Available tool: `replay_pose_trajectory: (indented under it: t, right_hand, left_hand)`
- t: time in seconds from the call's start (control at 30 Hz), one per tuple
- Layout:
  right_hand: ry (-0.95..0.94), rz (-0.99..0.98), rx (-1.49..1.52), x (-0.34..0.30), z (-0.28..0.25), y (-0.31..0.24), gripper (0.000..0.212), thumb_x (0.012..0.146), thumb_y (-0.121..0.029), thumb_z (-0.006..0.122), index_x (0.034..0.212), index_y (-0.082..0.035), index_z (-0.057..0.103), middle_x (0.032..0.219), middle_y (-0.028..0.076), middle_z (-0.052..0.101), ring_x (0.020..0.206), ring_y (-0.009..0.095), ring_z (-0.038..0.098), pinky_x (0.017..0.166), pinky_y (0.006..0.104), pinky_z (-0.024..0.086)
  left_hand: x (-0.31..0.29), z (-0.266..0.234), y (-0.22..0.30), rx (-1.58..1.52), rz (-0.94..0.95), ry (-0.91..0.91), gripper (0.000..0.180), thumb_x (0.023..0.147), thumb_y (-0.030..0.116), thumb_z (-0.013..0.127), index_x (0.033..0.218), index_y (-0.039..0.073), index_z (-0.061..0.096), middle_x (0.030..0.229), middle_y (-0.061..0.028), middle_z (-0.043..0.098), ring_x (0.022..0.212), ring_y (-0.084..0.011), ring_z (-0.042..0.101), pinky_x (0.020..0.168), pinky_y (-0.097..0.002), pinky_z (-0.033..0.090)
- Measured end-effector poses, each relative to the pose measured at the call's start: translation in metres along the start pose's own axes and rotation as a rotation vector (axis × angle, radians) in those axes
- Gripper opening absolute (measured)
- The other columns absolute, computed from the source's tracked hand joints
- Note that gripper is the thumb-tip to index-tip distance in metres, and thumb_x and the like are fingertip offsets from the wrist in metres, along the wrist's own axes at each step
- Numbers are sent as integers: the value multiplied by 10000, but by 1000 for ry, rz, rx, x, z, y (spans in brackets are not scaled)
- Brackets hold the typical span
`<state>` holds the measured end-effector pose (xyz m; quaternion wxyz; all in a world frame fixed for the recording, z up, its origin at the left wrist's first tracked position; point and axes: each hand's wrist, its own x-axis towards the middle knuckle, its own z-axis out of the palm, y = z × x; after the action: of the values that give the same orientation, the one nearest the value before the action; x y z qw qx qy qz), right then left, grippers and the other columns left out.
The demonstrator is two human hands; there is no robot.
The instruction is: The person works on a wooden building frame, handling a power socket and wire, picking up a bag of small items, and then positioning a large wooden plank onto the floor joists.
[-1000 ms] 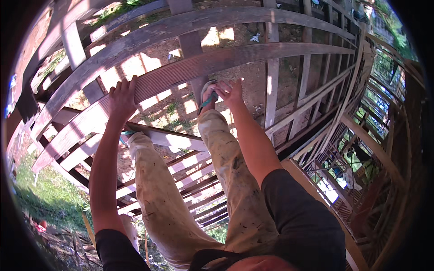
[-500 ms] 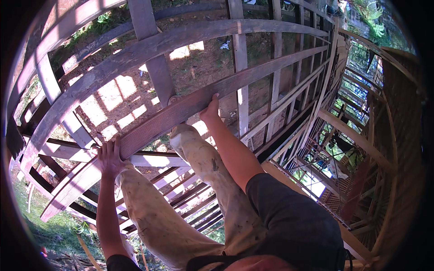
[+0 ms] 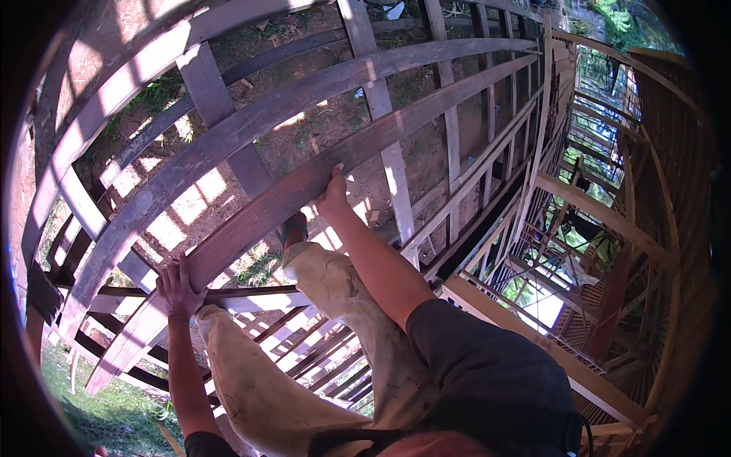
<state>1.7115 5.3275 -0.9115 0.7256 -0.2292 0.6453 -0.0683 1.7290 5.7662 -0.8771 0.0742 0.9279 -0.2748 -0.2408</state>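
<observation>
Centrally, in the head view, a long reddish-brown plank of ribbed wood [image 3: 282, 199] is seen running obliquely across an open timber frame, from lower left to upper right. Its left portion is grasped by the left hand [image 3: 181, 291], the grip being curled across the board with the fingertips at its far edge. Nearer the middle, the near edge is held by the right hand [image 3: 333, 194]; the thumb is laid on the plank, while the other fingers are hidden, so their tightness cannot be told. Beyond, a weathered grey-brown wooden beam [image 3: 266, 114] is set roughly alongside, crossed by flat grey timbers [image 3: 388, 145]. Through the gaps, brown earth [image 3: 320, 141] is exposed. A foot in a dark sandal [image 3: 292, 228] is partly covered by the plank; its support cannot be made out. As judged here, the plank could be tipped if either grip were loosened, since its long right-hand stretch is unheld; fingers could be pinched against a timber, and balance lost through a foot misplaced over a gap.
</observation>
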Motion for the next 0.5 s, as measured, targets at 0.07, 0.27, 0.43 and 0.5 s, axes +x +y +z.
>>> replay_pose_trajectory:
  t: [0.07,0.27,0.43,0.5]
  right_hand:
    - [-58,-42,35,20,14,8,555,982,-530,346,1316,-95,436,1329,110,494,1213,300,491,1054,498,368]
    - [-76,103,42,13,86,0,592,1004,-497,298,1437,-94,298,1392,113,439,1300,317,414,1084,514,324]
    - [-489,-13,-409,-27,58,-2,679,984,-566,250,1468,-90,257,1458,128,385,1346,327,360,1107,506,274]
    - [-517,-10,-623,-67,41,-8,688,978,-579,265,1455,-84,293,1461,132,387,1341,338,369,1102,502,278]
  left_hand:
    - [15,3,-16,30,-21,-12,1098,544,444,822,1451,108,302,1122,-128,512,1045,-304,515,856,-488,418]
    - [79,-28,-34,153,-15,63,882,729,335,745,1456,113,297,1316,-170,472,1201,-346,472,1053,-479,358]
    - [52,-42,24,-77,-109,58,656,840,142,610,1438,101,342,1231,-161,535,1125,-319,521,986,-441,406]
    - [5,-43,53,-225,-166,-150,658,830,135,617,1429,91,349,1185,-176,546,1110,-330,518,976,-458,396]
